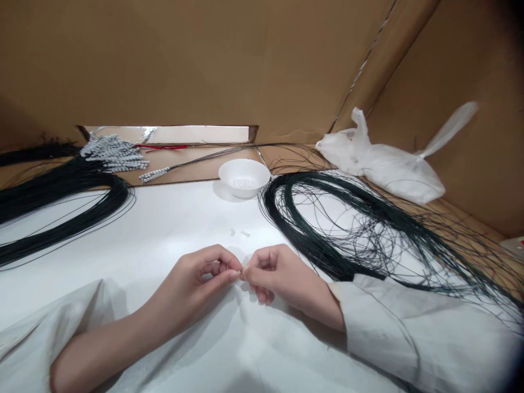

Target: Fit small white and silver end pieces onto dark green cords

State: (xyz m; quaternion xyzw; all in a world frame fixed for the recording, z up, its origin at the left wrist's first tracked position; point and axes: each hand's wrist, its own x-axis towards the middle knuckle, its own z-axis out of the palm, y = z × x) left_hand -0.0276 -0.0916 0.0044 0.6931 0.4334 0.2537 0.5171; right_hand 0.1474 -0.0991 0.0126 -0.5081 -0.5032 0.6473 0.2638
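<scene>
My left hand (208,275) and my right hand (272,273) meet at the tips of thumb and forefinger, low in the middle of the view. Both are pinched on a tiny dark thing between them, too small to make out. A thin dark cord lies across my right sleeve. Just beyond my hands, two small white pieces (244,233) rest on the white tabletop (176,218). Farther back stands a white bowl (244,177) with small white bits in it.
Dark cords lie in a loop (311,245) at the right and a bundle (82,218) at the left. White-beaded ends (112,153) sit back left. A white plastic bag (403,172) lies back right, by cardboard walls (204,65).
</scene>
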